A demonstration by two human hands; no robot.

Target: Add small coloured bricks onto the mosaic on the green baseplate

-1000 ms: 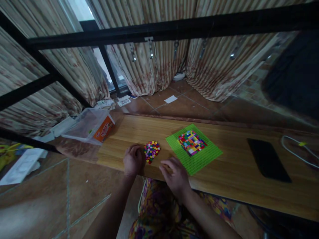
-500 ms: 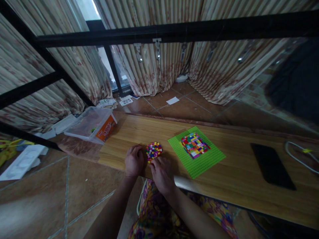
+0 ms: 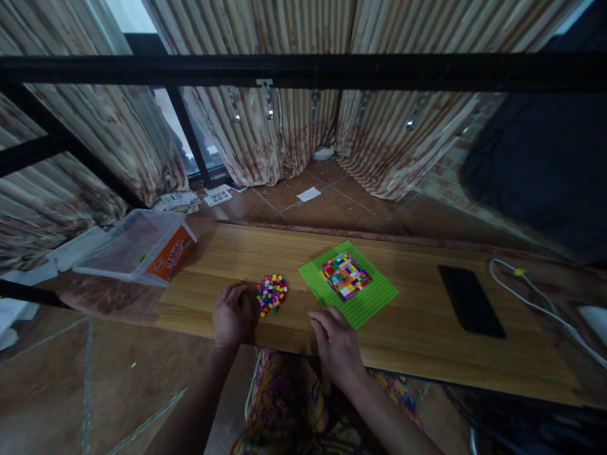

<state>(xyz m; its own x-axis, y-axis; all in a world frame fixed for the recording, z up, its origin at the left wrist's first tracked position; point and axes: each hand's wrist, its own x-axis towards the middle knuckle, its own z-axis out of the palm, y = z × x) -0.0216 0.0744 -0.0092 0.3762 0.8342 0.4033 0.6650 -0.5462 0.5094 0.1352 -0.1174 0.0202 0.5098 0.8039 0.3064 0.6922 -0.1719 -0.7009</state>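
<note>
Wooden worktop (image 3: 412, 338), lower centre | left hand (image 3: 232, 316) just beside brick pile (image 3: 271, 294) | right hand (image 3: 336, 342) near green board (image 3: 366, 308) | both hands' fingers curled, cannot tell if gripping

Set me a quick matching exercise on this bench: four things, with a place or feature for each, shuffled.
1. loose bricks
2. green baseplate
3. flat black rectangle
4. clear bin

A. has an orange label
B. bears a block of joined bricks
C. lies to the right of the baseplate
D. piled beside the left hand

Pairs: 1-D, 2-B, 3-C, 4-A
</note>
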